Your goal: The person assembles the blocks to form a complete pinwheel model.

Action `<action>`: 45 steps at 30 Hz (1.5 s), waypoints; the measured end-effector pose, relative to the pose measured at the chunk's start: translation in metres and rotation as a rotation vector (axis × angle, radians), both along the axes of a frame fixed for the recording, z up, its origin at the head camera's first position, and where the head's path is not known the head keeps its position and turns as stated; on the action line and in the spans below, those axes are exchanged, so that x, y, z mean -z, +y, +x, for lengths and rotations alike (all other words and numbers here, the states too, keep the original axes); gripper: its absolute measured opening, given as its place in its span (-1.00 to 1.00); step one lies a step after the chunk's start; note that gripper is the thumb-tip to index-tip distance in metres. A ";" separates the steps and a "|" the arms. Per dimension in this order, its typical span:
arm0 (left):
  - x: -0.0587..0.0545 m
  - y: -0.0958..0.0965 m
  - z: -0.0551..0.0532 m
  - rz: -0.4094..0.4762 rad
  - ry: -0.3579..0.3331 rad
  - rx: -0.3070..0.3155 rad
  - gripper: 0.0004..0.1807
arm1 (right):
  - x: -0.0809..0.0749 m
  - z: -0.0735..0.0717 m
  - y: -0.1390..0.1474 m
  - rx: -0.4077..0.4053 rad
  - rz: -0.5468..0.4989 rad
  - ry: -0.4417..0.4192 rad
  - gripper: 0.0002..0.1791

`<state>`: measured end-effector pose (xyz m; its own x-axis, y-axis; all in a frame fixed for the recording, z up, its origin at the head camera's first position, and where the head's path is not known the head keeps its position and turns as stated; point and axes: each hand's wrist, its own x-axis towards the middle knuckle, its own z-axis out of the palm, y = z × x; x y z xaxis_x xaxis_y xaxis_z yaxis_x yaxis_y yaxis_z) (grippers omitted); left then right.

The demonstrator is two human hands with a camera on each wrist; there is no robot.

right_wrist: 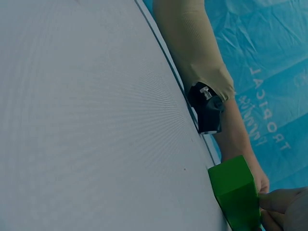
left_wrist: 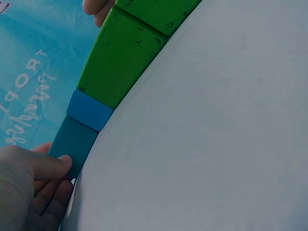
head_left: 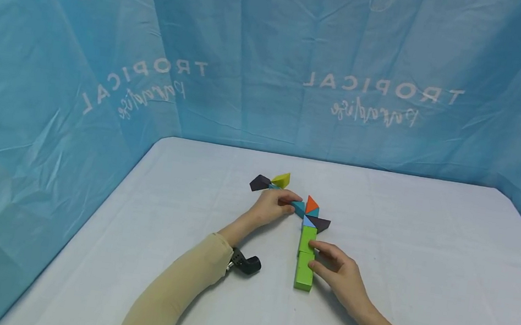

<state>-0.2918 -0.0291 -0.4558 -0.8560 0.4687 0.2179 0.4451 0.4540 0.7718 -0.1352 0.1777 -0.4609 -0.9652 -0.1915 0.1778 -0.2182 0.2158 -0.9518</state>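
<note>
My left hand (head_left: 271, 206) pinches a teal block (head_left: 298, 208) between thumb and fingers; in the left wrist view the thumb (left_wrist: 61, 163) lies on its near face. Two green blocks (head_left: 303, 274) stand end to end, forming a straight bar towards me. Along the bar's right side, my right hand (head_left: 341, 276) touches the blocks, index finger and thumb extended and spread. Beyond the bar sit a light blue triangle (head_left: 307, 222), a dark grey block (head_left: 319, 223) and an orange triangle (head_left: 311, 205). The left hand partly hides another blue piece.
Past the left hand lie a dark pentagonal block (head_left: 260, 183) and a yellow-green block (head_left: 282, 180). A white cloth covers the table (head_left: 428, 252). Blue printed curtains (head_left: 257, 112) hang behind it and at the sides. A black wrist camera (head_left: 246, 263) juts from the left sleeve.
</note>
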 end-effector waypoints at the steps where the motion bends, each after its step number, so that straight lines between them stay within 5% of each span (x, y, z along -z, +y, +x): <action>1: 0.000 0.001 0.000 0.000 0.001 0.000 -0.71 | 0.000 0.000 0.000 -0.001 0.000 0.003 -0.58; 18: 0.000 0.006 -0.001 0.007 0.005 -0.011 -0.70 | 0.002 0.000 0.000 -0.009 -0.005 0.010 -0.57; 24: -0.013 -0.003 -0.001 0.060 0.001 -0.022 -0.74 | 0.002 0.001 -0.001 -0.008 -0.008 0.005 -0.58; 30: -0.038 -0.024 -0.008 0.185 0.055 -0.163 -0.76 | 0.001 0.000 0.000 -0.005 0.000 0.007 -0.57; 37: -0.033 -0.036 -0.019 0.211 0.071 -0.264 -0.76 | 0.000 0.001 0.000 -0.006 -0.014 -0.004 -0.56; 41: -0.034 -0.031 -0.028 0.135 0.046 -0.229 -0.68 | 0.001 0.001 0.001 -0.009 -0.017 0.000 -0.57; 45: -0.038 -0.025 -0.042 -0.015 -0.018 -0.099 -0.58 | 0.001 0.000 0.000 -0.014 -0.029 -0.006 -0.57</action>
<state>-0.3342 -0.0541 -0.4178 -0.9019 0.3853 0.1952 0.3836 0.5069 0.7720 -0.1350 0.1780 -0.4621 -0.9637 -0.1993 0.1779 -0.2152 0.1849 -0.9589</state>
